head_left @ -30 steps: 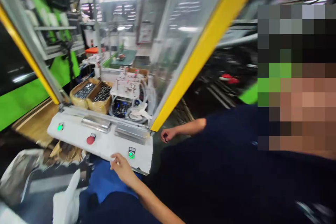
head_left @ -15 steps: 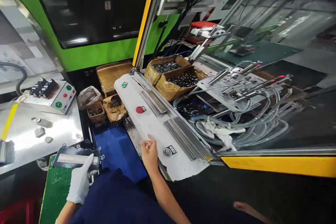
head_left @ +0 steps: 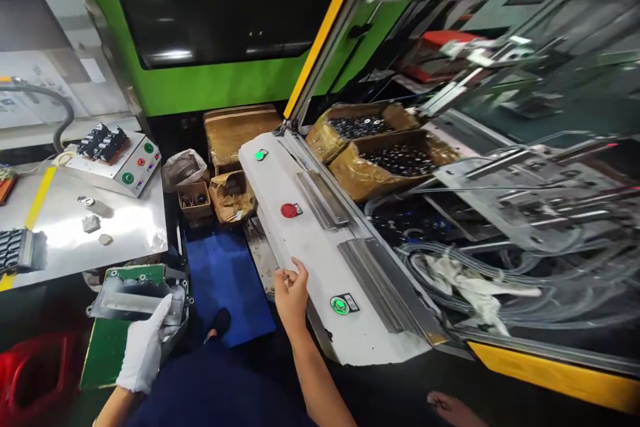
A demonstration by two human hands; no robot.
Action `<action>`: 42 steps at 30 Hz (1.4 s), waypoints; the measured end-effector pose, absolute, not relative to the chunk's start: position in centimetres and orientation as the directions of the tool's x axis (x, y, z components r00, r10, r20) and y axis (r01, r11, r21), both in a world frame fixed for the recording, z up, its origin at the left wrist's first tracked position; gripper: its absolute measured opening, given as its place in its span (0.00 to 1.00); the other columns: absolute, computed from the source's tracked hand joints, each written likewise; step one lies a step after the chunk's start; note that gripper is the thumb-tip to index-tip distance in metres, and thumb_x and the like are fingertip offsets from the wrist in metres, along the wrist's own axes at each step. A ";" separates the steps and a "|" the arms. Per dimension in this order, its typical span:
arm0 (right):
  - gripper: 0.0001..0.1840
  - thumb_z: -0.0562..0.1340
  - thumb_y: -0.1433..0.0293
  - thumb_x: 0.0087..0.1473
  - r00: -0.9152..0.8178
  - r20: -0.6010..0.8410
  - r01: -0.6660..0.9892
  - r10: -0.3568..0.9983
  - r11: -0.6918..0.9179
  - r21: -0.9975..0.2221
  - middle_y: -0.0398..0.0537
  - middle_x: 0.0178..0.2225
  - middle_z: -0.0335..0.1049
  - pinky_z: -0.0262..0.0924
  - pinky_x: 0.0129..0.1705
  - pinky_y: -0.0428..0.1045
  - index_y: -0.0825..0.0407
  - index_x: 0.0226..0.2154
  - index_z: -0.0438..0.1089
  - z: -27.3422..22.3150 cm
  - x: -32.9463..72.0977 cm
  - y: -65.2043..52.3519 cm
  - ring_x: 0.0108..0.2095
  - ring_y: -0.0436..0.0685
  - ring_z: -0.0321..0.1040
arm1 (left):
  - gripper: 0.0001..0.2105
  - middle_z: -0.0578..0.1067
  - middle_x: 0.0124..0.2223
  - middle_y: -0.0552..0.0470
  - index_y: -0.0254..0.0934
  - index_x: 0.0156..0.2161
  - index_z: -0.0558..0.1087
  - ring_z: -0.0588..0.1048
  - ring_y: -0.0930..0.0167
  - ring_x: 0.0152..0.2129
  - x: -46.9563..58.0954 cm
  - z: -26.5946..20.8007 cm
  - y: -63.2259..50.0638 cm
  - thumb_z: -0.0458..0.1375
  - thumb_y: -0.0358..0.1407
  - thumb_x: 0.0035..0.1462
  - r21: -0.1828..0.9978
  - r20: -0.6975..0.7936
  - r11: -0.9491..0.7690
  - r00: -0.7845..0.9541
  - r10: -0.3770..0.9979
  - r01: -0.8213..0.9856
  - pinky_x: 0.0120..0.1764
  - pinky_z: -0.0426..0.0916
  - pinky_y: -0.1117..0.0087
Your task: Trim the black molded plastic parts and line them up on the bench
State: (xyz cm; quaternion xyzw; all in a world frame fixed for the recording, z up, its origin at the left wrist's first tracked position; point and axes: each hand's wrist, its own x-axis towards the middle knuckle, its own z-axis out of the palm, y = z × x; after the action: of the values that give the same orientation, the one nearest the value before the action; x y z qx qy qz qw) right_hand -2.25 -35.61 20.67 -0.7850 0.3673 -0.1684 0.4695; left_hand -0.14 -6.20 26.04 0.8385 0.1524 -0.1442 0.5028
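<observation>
My left hand (head_left: pixel 143 350), in a white glove, grips a dark, flat plastic cover (head_left: pixel 135 300) with small ring lugs along its edges. The thumb presses on its upper face, near a paler strip. Below the cover is a green board (head_left: pixel 103 353). My right hand (head_left: pixel 293 297) is bare and hovers at the near edge of a white control console (head_left: pixel 300 243). Its fingers are curled toward the thumb; whatever is between them is too small to make out. Close to that hand, a round button (head_left: pixel 340 305) glows green.
On the console are a red button (head_left: pixel 289 210) and another green button (head_left: pixel 261 155). Cartons of small dark parts (head_left: pixel 400 160) stand behind it, near coiled hoses (head_left: pixel 450 307). At left, a metal table (head_left: pixel 130 230) carries a switch box (head_left: pixel 127 170). Someone else's hand (head_left: pixel 450 407) shows lower right.
My view has turned left, so the scene sits further right. The console's near button has gone from unlit to green. My left hand still holds the cover, now over the green board.
</observation>
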 end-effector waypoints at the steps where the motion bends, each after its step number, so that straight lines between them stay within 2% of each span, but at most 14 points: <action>1: 0.29 0.55 0.60 0.52 0.671 -0.077 -0.434 -0.737 -0.306 -0.847 0.52 0.33 0.72 0.62 0.39 0.53 0.55 0.54 0.56 20.6 -2.3 -35.6 0.33 0.58 0.70 | 0.18 0.81 0.33 0.51 0.39 0.39 0.80 0.80 0.63 0.31 -0.2 25.8 -6.2 0.62 0.33 0.38 0.800 -0.399 -0.456 0.913 0.082 0.391 0.40 0.75 0.65; 5: 0.31 0.56 0.59 0.51 0.662 -0.017 -0.441 -0.749 -0.371 -0.818 0.51 0.31 0.72 0.62 0.35 0.51 0.56 0.54 0.58 19.9 -2.4 -35.8 0.29 0.56 0.68 | 0.20 0.81 0.36 0.47 0.34 0.44 0.78 0.79 0.61 0.35 0.4 26.1 -6.8 0.60 0.30 0.41 0.813 -0.430 -0.425 0.902 0.026 0.399 0.41 0.75 0.64; 9: 0.28 0.57 0.54 0.49 0.657 0.056 -0.406 -0.752 -0.415 -0.814 0.49 0.27 0.69 0.61 0.34 0.51 0.57 0.47 0.65 18.4 -2.1 -35.2 0.27 0.55 0.65 | 0.16 0.81 0.38 0.48 0.33 0.43 0.78 0.78 0.62 0.41 1.7 27.8 -6.4 0.58 0.32 0.47 0.838 -0.467 -0.306 0.884 0.031 0.453 0.47 0.73 0.63; 12: 0.30 0.56 0.48 0.50 0.708 -0.009 -0.424 -0.707 -0.414 -0.806 0.52 0.31 0.71 0.62 0.37 0.54 0.55 0.44 0.66 16.6 -2.0 -32.1 0.32 0.58 0.68 | 0.11 0.80 0.41 0.47 0.34 0.37 0.79 0.78 0.63 0.40 1.6 27.5 -4.4 0.60 0.35 0.50 0.831 -0.556 -0.002 0.829 0.063 0.557 0.45 0.74 0.66; 14: 0.30 0.53 0.47 0.53 0.773 -0.064 -0.415 -0.631 -0.428 -0.803 0.55 0.35 0.72 0.62 0.40 0.56 0.54 0.46 0.65 15.3 -2.2 -28.2 0.36 0.60 0.69 | 0.09 0.80 0.42 0.48 0.36 0.35 0.79 0.78 0.63 0.40 0.6 26.0 -1.9 0.62 0.37 0.48 0.773 -0.617 0.222 0.786 0.044 0.595 0.42 0.76 0.67; 17: 0.27 0.49 0.48 0.56 0.874 -0.114 -0.342 -0.472 -0.432 -0.835 0.53 0.34 0.73 0.63 0.40 0.55 0.52 0.44 0.65 13.6 -3.3 -19.9 0.36 0.60 0.70 | 0.09 0.80 0.41 0.50 0.38 0.35 0.78 0.78 0.62 0.42 -1.8 22.7 3.6 0.64 0.38 0.46 0.690 -0.668 0.377 0.744 0.002 0.618 0.39 0.77 0.67; 20: 0.23 0.52 0.50 0.56 0.958 -0.115 -0.217 -0.264 -0.402 -0.889 0.50 0.31 0.73 0.64 0.36 0.52 0.51 0.38 0.67 12.9 -5.4 -10.6 0.32 0.57 0.70 | 0.09 0.80 0.40 0.51 0.38 0.35 0.77 0.77 0.63 0.43 -4.7 20.3 10.4 0.63 0.38 0.48 0.678 -0.678 0.398 0.735 0.013 0.618 0.40 0.76 0.68; 23: 0.19 0.52 0.54 0.59 0.997 -0.071 -0.078 -0.033 -0.339 -0.937 0.46 0.27 0.72 0.63 0.30 0.48 0.51 0.37 0.69 13.5 -8.1 -2.0 0.27 0.53 0.68 | 0.08 0.80 0.38 0.51 0.37 0.36 0.77 0.77 0.64 0.42 -7.8 19.6 17.5 0.62 0.36 0.50 0.694 -0.669 0.386 0.742 0.034 0.608 0.40 0.76 0.70; 27: 0.16 0.52 0.61 0.62 0.982 0.091 0.149 0.167 -0.373 -0.916 0.46 0.27 0.73 0.63 0.30 0.47 0.51 0.33 0.70 15.4 -11.0 6.7 0.27 0.52 0.69 | 0.12 0.79 0.43 0.50 0.36 0.39 0.78 0.76 0.63 0.45 -11.8 20.0 25.6 0.65 0.31 0.46 0.779 -0.614 0.259 0.778 0.131 0.571 0.38 0.76 0.73; 30: 0.14 0.54 0.64 0.62 0.949 0.220 0.300 0.225 -0.440 -0.846 0.47 0.27 0.75 0.63 0.31 0.46 0.52 0.31 0.71 16.4 -12.4 11.7 0.28 0.53 0.71 | 0.14 0.79 0.45 0.49 0.35 0.39 0.78 0.76 0.61 0.46 -14.3 20.3 29.7 0.67 0.31 0.43 0.788 -0.608 0.271 0.767 0.203 0.553 0.34 0.75 0.74; 34: 0.14 0.56 0.65 0.61 0.917 0.302 0.394 0.261 -0.479 -0.784 0.46 0.25 0.75 0.62 0.30 0.46 0.52 0.28 0.72 16.9 -13.7 16.9 0.26 0.52 0.71 | 0.21 0.78 0.45 0.45 0.32 0.47 0.74 0.78 0.64 0.36 -16.8 20.7 33.4 0.65 0.38 0.47 0.755 -0.640 0.406 0.713 0.285 0.516 0.26 0.75 0.72; 36: 0.15 0.55 0.66 0.61 0.904 0.311 0.420 0.292 -0.478 -0.771 0.47 0.26 0.75 0.62 0.30 0.46 0.52 0.28 0.73 16.9 -14.4 19.0 0.26 0.52 0.72 | 0.23 0.78 0.45 0.44 0.30 0.47 0.74 0.78 0.65 0.34 -17.8 20.9 35.0 0.67 0.38 0.45 0.747 -0.651 0.436 0.687 0.323 0.502 0.24 0.74 0.72; 39: 0.16 0.55 0.66 0.61 0.894 0.296 0.433 0.336 -0.480 -0.763 0.47 0.26 0.76 0.62 0.30 0.45 0.52 0.28 0.74 17.1 -15.4 21.5 0.26 0.52 0.72 | 0.22 0.79 0.40 0.42 0.27 0.41 0.76 0.78 0.65 0.31 -19.3 21.2 37.2 0.69 0.40 0.41 0.744 -0.654 0.447 0.681 0.329 0.497 0.25 0.74 0.71; 42: 0.16 0.55 0.65 0.61 0.894 0.261 0.423 0.365 -0.490 -0.762 0.47 0.27 0.77 0.62 0.30 0.45 0.52 0.29 0.74 17.3 -16.4 23.4 0.26 0.52 0.73 | 0.23 0.79 0.39 0.43 0.28 0.40 0.76 0.78 0.65 0.31 -20.5 21.4 39.0 0.69 0.42 0.40 0.767 -0.625 0.438 0.698 0.350 0.468 0.26 0.75 0.69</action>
State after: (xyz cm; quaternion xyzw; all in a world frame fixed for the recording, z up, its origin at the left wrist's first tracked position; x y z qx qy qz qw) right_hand -16.38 23.35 17.26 -0.8627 -0.2285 -0.0321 0.4501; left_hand -20.47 39.01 21.41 0.5284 0.3869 -0.0392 0.7547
